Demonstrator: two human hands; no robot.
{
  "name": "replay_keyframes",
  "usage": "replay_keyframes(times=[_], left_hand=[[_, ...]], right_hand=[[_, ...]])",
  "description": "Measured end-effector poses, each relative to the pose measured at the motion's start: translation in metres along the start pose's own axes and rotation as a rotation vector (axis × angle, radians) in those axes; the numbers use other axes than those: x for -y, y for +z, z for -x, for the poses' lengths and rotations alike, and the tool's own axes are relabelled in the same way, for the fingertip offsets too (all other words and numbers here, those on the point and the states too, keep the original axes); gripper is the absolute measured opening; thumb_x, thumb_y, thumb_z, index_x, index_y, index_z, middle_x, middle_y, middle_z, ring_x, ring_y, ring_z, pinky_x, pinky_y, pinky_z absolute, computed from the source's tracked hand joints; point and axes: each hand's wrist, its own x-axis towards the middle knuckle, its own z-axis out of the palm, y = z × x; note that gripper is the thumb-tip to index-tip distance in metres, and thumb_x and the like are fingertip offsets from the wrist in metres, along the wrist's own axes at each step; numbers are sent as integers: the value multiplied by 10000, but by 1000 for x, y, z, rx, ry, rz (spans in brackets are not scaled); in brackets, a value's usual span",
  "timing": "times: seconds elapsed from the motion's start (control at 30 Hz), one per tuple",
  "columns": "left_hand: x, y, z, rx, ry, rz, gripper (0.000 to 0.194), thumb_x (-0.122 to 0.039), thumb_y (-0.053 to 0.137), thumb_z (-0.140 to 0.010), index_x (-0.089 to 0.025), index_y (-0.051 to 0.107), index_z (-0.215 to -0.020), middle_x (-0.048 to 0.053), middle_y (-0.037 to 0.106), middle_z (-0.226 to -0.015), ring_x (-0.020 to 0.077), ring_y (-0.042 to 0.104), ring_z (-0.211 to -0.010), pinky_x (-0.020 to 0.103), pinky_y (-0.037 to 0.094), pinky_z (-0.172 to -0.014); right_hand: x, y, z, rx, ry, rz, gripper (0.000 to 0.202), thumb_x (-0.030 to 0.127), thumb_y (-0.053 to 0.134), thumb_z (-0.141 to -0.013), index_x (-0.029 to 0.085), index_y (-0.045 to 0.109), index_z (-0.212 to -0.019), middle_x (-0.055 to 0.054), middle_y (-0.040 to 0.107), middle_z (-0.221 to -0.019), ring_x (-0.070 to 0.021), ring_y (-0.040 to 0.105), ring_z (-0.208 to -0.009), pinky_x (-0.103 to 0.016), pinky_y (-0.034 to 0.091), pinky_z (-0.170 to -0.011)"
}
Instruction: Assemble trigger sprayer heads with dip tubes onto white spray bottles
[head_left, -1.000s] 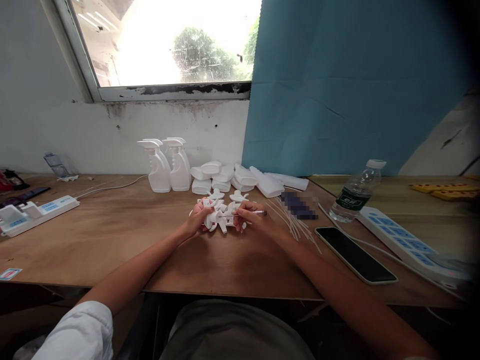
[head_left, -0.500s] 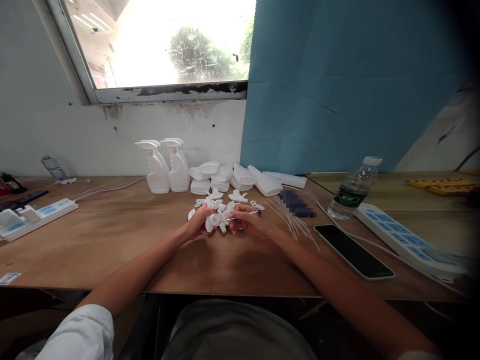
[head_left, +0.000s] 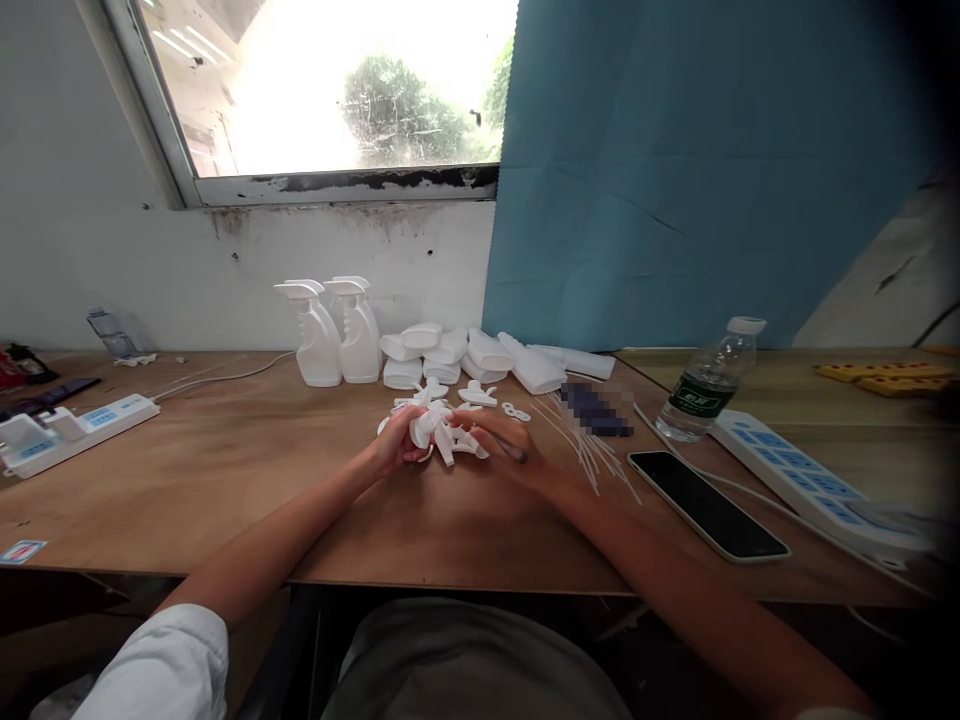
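Spray head (head_left: 422, 428) is sitting in the curled left hand (head_left: 396, 443), just beside the right hand (head_left: 496, 436).
The right hand's bent fingers are gripping a slim tool (head_left: 515, 454); its tip is hiding, probably behind the fingers. Smooth white plastic parts (head_left: 477, 450), curved and long-nosed, are lying heaped close by, their edges merging with the spray head's.

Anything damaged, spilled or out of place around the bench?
No spill shows. The window frame looks chipped, with dark patches along its bottom. The water bottle stands right beside a power strip, perhaps risky if it tips.
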Motion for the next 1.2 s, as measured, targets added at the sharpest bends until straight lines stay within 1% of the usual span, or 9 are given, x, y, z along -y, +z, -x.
replay_keyframes(times=[0.13,0.23,0.43,0.57,0.7,0.8,0.97,1.07,1.2], left_hand=[[0,-9,-5,-39,44,-6,276,-422,580,-766,-165,480,-767,25,596,-568,87,414,-329,177,175,-317],[0,-12,-6,-43,65,-19,298,-442,587,-773,-173,463,-786,23,608,-590,91,438,-341,171,190,-317],[6,0,-1,-36,61,-99,386,-492,632,-762,-188,423,-873,-16,585,-554,93,431,-307,168,196,-291],[8,6,2,-19,51,-187,486,-566,621,-788,-203,389,-1013,-20,616,-597,107,473,-322,164,231,-293],[1,0,2,-96,133,-292,504,-607,591,-803,-217,385,-1047,-32,609,-630,107,492,-373,174,274,-331],[-5,-11,1,-243,295,-561,453,-591,616,-792,-203,480,-983,-45,555,-618,95,490,-442,189,335,-408],[-4,-33,-6,-303,479,-1066,381,-560,575,-839,-194,609,-937,-14,579,-641,135,542,-571,236,398,-556],[2,-40,-12,-267,541,-1179,391,-549,540,-866,-179,639,-946,43,643,-793,178,594,-734,274,438,-680],[6,-46,-18,-263,545,-1211,414,-554,507,-882,-179,642,-991,45,621,-793,179,561,-726,293,445,-712]], right_hand=[[-13,-11,-1,-244,231,-69,331,400,440,-990,242,669,-1170,-52,735,-1052,-195,692,-915,-334,558,-816],[-20,-17,-4,-300,299,-40,345,451,458,-971,233,694,-1096,-49,738,-930,-185,679,-778,-317,553,-702],[-14,-3,-3,-52,31,130,221,371,577,-924,249,660,-1088,-56,680,-1014,-210,649,-903,-371,531,-824],[-9,5,-2,68,-79,180,156,329,534,-949,239,656,-985,-52,641,-926,-194,618,-856,-348,518,-769],[-20,-8,-6,-128,9,215,117,300,534,-940,227,609,-887,-32,617,-828,-177,593,-757,-316,492,-714],[-44,-30,-5,-221,108,330,108,292,532,-923,216,591,-872,-40,613,-825,-187,588,-754,-317,473,-717],[-88,-54,8,-107,211,528,90,208,521,-851,191,581,-786,-65,628,-774,-208,574,-719,-320,435,-677],[-101,-53,14,-25,272,523,96,166,506,-798,180,601,-792,-70,653,-771,-202,578,-685,-304,428,-646],[-100,-45,15,5,272,476,147,157,486,-791,172,629,-827,-65,671,-791,-192,592,-685,-291,434,-652]])
